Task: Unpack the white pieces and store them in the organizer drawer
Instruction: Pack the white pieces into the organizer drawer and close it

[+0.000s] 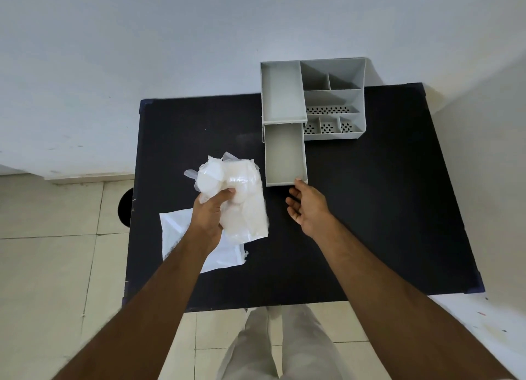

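My left hand (209, 213) grips a crumpled clear plastic bag (242, 191) full of white pieces, held above the black table (370, 208). A grey organizer (333, 100) stands at the table's far side, and its drawer (284, 154) is pulled out toward me with nothing inside. My right hand (308, 206) is just in front of the drawer, fingers spread, one fingertip touching the drawer's front right corner. It holds nothing.
A flat white plastic pouch (199, 245) lies on the table under my left forearm. A white wall runs behind the table. Tiled floor and my legs show below the near edge. A dark round object (125, 206) sits left of the table.
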